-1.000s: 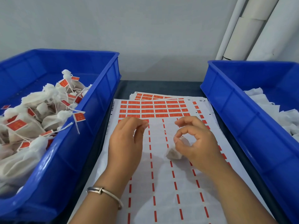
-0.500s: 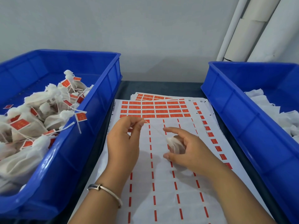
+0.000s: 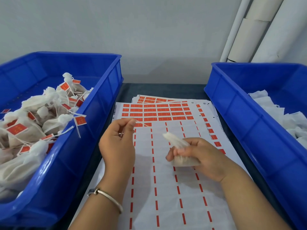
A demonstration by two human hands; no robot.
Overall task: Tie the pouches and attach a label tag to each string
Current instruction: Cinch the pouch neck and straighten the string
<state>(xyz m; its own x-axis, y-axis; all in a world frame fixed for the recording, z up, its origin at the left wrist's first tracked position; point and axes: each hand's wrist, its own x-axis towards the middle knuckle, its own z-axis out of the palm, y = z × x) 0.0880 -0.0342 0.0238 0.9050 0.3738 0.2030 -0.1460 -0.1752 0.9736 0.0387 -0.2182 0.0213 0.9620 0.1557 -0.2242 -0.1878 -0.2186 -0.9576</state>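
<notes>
From the head camera, the right hand (image 3: 201, 157) has its fingers curled round a small white pouch (image 3: 178, 151) and holds it just above the label sheet (image 3: 166, 188), the pouch's gathered neck pointing up and to the left. The left hand (image 3: 118, 143) is raised to the left of it, thumb and forefinger pinched on the end of a thin string (image 3: 143, 124) that runs off toward the pouch; the middle of the string is too faint to follow. A metal bangle (image 3: 106, 197) circles the left wrist. The sheet lies on the dark table between two blue crates, with orange labels (image 3: 156, 112) still filling its far rows. The left crate (image 3: 79, 146) holds a heap of tied pouches (image 3: 33, 123) with orange tags. The right crate (image 3: 245, 130) holds loose white pouches (image 3: 282, 117). White rolls (image 3: 259, 29) lean against the far right wall.
</notes>
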